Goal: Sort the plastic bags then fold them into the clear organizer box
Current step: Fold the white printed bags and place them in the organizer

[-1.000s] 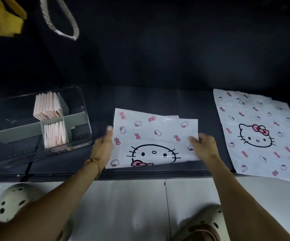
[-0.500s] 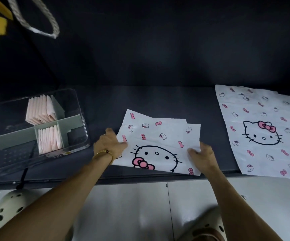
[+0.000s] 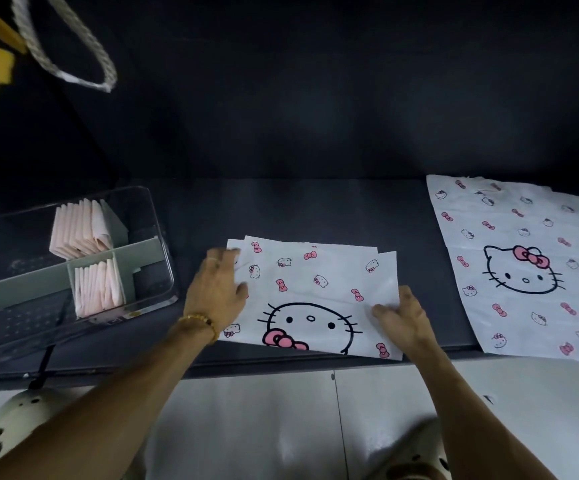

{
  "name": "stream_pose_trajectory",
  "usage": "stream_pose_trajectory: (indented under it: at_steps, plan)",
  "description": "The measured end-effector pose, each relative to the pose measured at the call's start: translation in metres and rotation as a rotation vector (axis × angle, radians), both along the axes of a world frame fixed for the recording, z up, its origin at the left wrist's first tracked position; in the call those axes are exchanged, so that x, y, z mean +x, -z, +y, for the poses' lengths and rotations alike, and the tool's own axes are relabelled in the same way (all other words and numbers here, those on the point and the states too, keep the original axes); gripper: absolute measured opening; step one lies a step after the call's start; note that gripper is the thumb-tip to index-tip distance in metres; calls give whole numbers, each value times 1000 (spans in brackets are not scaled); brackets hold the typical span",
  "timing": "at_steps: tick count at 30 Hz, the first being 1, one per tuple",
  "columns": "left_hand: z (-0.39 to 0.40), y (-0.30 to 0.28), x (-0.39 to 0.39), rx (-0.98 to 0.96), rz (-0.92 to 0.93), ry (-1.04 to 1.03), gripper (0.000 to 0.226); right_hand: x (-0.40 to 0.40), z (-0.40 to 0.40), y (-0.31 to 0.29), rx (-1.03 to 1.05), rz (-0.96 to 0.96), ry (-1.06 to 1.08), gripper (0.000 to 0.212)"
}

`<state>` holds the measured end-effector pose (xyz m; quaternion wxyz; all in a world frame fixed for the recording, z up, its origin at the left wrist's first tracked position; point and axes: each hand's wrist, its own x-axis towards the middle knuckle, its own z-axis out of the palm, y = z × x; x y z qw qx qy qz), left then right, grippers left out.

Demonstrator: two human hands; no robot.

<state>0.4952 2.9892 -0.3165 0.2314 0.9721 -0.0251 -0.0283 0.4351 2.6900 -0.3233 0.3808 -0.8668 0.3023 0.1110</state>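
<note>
bag in hand: a white plastic bag printed with a black cat face and pink bows point(image 3: 316, 292) lies folded once on the dark shelf top point(image 3: 316, 209), between the box and a second bag.
left hand: the left hand point(image 3: 217, 292) lies flat on the bag's left edge, fingers spread and straight, pressing rather than gripping.
right hand: the right hand point(image 3: 402, 315) rests on the lower right corner; fingers look loosely bent, and whether they pinch the film i cannot tell.
doing it well: the far layers sit askew, so square the edges before the next crease, then press out air toward the open side.
target: a clear plastic organizer box with grey dividers point(image 3: 149, 216), to the left, holds pink folded bags point(image 3: 82, 230) upright in two compartments.
nearby: an unfolded matching printed bag point(image 3: 523, 265) lies flat at the right, well apart.
in the way: nothing lies between bag and box; the box's near wall calls for a lift over.
</note>
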Motion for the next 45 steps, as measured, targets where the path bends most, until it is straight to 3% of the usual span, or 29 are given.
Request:
stream_pose_trajectory:
  at_steps: [8,14,21,24,27,32,35,37,40,45]
  plan:
    - [3,17,-30,190,-22,38,29,-2,-4,-1,82,-52,105,3]
    - [15,16,-39,269,-66,120,24,4,-1,1,41,-46,163,20]
    - [13,12,-40,310,-44,71,28,15,2,2,-120,22,66,26]
    - [2,15,-40,293,-117,229,47,15,1,5,-134,35,49,29]
    - [-14,27,-47,247,-51,441,53,15,1,4,-147,37,43,29]
    - [-11,48,-56,371,16,486,62,12,11,-2,-256,11,72,22]
    - [-11,47,-56,421,-3,486,65,2,44,0,-646,-309,-214,37]
    - [-13,46,-56,410,-1,472,67,-8,86,10,-610,-515,-494,41]
    - [-13,48,-57,425,14,473,69,-23,126,32,-438,-386,-753,49]
    - [-11,50,-55,436,8,479,71,-28,73,41,-616,-243,-961,68]
